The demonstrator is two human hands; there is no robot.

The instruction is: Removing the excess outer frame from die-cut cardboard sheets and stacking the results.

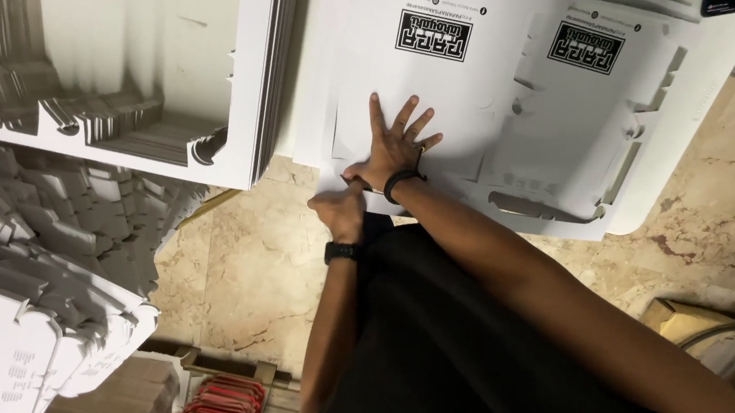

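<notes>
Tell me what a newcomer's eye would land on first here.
First, the right hand spread flat on a white die-cut cardboard sheet at centre, with the left hand gripping the sheet's near edge beside it. Next, the tall stack of white sheets at upper left, and the pile of cut blanks below it.

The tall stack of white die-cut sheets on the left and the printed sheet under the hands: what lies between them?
In the head view, only bare marble floor lies between the stack of white die-cut sheets and the printed sheet under the right hand.
</notes>
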